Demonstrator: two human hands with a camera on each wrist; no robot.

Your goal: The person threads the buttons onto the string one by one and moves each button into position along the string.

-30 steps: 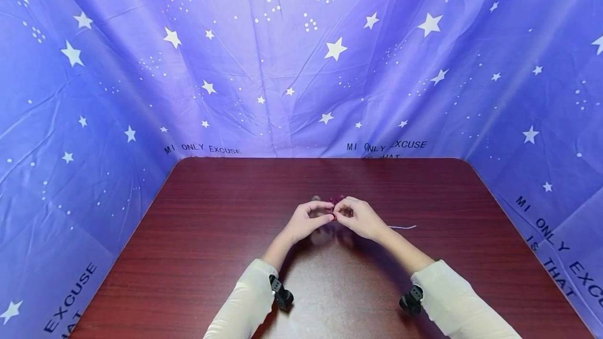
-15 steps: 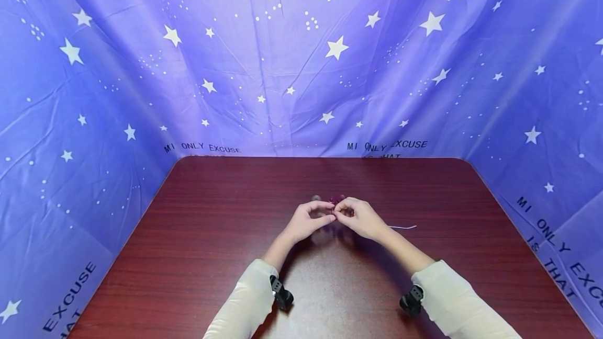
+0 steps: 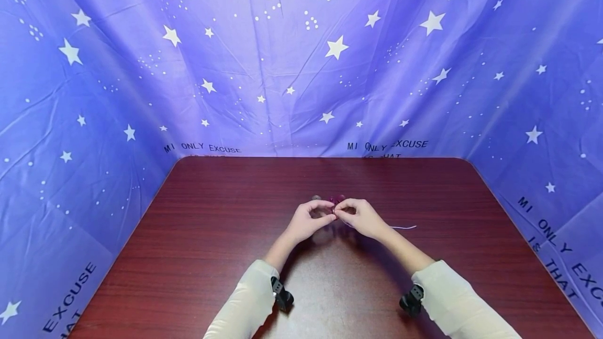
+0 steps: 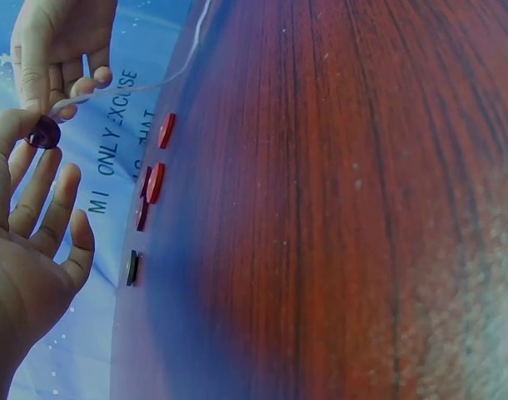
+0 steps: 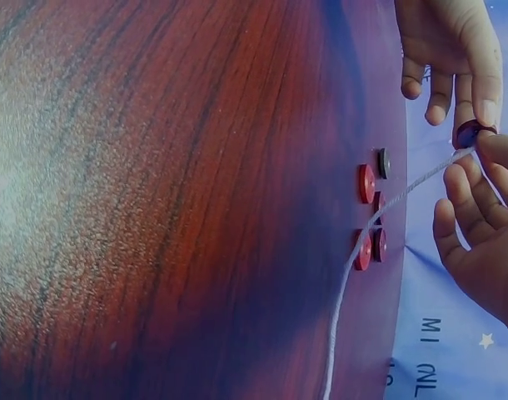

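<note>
Pinching a dark red button (image 4: 44,132) between thumb and forefinger, the left hand (image 3: 307,220) held it above the table (image 3: 198,255), mid-table, a bit toward the far side. Other three fingers (image 4: 46,200) of that hand were spread and relaxed, touching nothing. The button showed close to edge-on in both wrist views; exact facing couldn't be told.

The right hand (image 3: 361,217) met the left at the fingertips. Thumb and forefinger pinched a thin white string (image 5: 354,267) right at the button; remaining fingers were loosely curled. Whether the string tip was already through a hole: couldn't tell, fingertips covered it.

String long axis: ran from the pinch point down and to the right, under the right hand, then lay on the table with its free end pointing right (image 3: 405,227). Lifted off the surface near the hands, flat on the wood further out.

Loose buttons (image 5: 369,215) lay flat on the table just beyond the hands, on the far side: several red ones clustered, one dark button (image 4: 133,267) at the left end of the group. None touched either hand.

Both forearms wore cream sleeves (image 3: 245,302) with black wrist mounts. Blue star-print cloth (image 3: 301,67) walled the table on the left, far and right sides.
</note>
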